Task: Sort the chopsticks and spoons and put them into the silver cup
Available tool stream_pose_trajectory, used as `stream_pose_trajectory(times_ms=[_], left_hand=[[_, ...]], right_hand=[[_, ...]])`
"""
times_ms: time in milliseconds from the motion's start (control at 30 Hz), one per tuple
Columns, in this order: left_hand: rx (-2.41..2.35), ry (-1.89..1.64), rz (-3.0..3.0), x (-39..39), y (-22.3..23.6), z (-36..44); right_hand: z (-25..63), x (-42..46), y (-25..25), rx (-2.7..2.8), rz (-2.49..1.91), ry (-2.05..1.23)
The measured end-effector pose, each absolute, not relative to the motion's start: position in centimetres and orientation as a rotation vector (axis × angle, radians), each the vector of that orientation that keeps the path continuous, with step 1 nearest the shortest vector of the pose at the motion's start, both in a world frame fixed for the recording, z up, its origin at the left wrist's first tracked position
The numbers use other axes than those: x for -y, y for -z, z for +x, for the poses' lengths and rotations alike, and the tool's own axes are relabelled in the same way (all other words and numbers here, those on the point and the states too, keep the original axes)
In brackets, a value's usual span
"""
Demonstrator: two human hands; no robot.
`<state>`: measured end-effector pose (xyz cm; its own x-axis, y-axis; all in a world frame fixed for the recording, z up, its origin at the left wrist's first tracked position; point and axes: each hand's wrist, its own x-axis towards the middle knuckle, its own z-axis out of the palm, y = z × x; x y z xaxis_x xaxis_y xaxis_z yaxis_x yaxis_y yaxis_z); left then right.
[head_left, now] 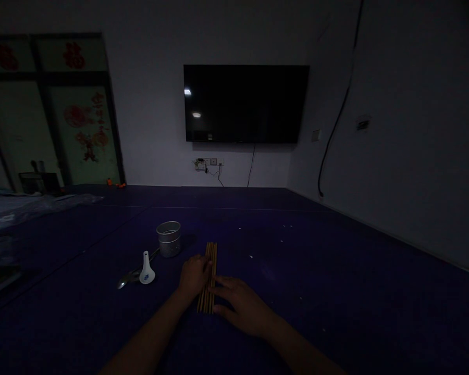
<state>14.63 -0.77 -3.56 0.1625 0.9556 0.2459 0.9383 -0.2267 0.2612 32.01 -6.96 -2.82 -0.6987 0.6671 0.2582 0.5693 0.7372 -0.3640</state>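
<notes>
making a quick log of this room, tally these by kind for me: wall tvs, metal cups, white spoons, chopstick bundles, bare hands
Wall TV: 1
Metal cup: 1
White spoon: 1
Chopstick bundle: 1
Bare hands: 2 (left hand, right hand)
Total: 6

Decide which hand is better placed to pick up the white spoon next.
Probably the left hand: it is nearer the white spoon, while the right hand is mostly right of the sticks.

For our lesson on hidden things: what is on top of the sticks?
The left hand and right hand partly cover the sticks; stretches under the hands cannot be seen.
</notes>
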Motion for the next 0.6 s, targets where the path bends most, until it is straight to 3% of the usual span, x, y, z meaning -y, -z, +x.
stream_pose_trajectory(times_ms=[600], left_hand=[[-1.968,-0.732,2.155,0.52,3.58,14.47]], right_hand=[[32.12,6.83,2.82,2.566,-0.963,-0.373]])
